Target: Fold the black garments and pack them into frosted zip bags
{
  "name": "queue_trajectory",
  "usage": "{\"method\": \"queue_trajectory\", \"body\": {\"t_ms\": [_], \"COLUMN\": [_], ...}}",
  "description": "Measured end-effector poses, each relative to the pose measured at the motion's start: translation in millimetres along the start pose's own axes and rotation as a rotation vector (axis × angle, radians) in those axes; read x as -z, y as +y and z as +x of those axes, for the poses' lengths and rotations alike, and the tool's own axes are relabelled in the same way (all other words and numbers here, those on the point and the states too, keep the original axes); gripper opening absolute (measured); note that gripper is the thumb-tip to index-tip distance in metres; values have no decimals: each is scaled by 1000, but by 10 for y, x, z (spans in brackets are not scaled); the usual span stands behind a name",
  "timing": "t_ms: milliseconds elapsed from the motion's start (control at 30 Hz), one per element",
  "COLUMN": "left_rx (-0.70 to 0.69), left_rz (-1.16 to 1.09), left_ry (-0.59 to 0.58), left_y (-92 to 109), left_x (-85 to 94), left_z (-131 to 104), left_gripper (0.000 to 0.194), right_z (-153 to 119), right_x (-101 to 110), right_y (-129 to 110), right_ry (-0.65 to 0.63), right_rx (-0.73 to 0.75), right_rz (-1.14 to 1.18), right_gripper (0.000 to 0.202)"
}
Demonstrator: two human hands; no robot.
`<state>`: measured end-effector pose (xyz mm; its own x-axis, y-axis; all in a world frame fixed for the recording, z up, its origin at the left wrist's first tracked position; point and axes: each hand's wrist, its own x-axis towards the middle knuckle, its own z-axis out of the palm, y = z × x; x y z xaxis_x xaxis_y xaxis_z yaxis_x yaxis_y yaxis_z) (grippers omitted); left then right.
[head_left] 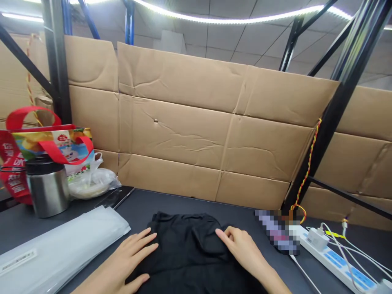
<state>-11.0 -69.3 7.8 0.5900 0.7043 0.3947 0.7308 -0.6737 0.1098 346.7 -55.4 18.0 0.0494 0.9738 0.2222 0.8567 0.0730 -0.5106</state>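
Note:
A black cloth garment (186, 249) lies in front of me, bunched, with a gathered band along its far edge; its exact kind cannot be made out. On its left side my left hand (131, 257) rests flat, fingers stretched out and apart. My right hand (241, 247) is at the garment's upper right edge, its thumb lying over the cloth and the fingers curled against it, gripping a fold. The near part of the garment runs out of view at the bottom.
White plastic packages (70, 245) with a label lie at the left. Behind them stand a steel flask (47, 190), a red-handled bag (70, 143) and a clear plastic bag (94, 183). A pixelated device (277, 232) and a power strip (333, 257) with cables are right. A cardboard wall (183, 126) closes the back.

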Motion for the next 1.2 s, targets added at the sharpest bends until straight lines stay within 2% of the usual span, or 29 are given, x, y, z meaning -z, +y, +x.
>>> {"method": "queue_trajectory", "body": {"t_ms": [133,267,333,433,533,633,733,800,867,933,1000,1100,1200], "left_rx": [-17,-56,-58,-65,-52,-37,-29,-18,-7,-3,-1,-9,-17], "left_rz": [15,-50,-76,-99,-122,-166,-233,-276,-305,-321,-328,-334,-338], "left_ry": [108,153,141,80,41,16,-24,-46,-55,-57,-55,-56,-60], "left_y": [-33,10,65,127,114,46,3,8,31,56,68,60,51], "left_x": [-100,-153,-174,-241,-335,-393,-394,-377,-360,-343,-328,-310,-298], "left_z": [19,182,282,387,393,331,281,280,301,328,343,328,294], "left_gripper": [34,27,28,27,28,35,39,36,31,30,27,23,28], "right_z": [6,61,97,135,147,158,164,143,85,-5,-105,-210,-221], "right_x": [-104,21,71,21,-93,-94,7,22,-71,-262,-463,-557,-370], "right_y": [-65,-60,8,148,261,252,17,-275,-617,-921,-1109,-1129,-945], "right_ry": [24,14,23,79,111,144,198,247,288,202,83,-81,-127], "right_rx": [32,103,86,39,12,-10,-12,47,152,246,336,469,536], "right_rz": [29,233,334,308,238,175,103,-18,-171,-275,-305,-135,38], "right_gripper": [34,26,24,25,26,21,30,35,39,45,47,56,63]}}
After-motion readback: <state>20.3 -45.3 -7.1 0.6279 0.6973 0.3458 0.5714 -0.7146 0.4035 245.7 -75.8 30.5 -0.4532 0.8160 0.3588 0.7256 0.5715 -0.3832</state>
